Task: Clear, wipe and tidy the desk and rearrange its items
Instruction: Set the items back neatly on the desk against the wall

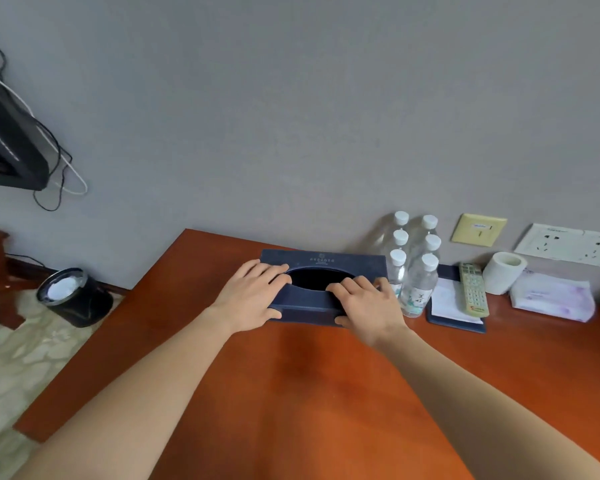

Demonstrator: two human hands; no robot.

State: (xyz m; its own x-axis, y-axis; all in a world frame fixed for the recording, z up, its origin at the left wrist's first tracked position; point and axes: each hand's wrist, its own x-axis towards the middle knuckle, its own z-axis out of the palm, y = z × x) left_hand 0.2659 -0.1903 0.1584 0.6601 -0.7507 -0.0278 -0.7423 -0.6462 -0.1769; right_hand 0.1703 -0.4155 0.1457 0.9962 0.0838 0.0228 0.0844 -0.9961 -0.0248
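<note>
I had both hands on the dark blue tissue box, which sat at the back of the orange-brown desk, close to the wall. My left hand gripped its left end, fingers lying close together across the top with their tips at the oval opening, thumb down on the front face. My right hand held the right end, fingers curled over the opening's rim, thumb against the front. Six capped water bottles stood just beside the box on its right. Further right, a remote lay on a notepad, then a paper roll and a soft tissue pack. A black bin stood on the floor to the left.
</note>
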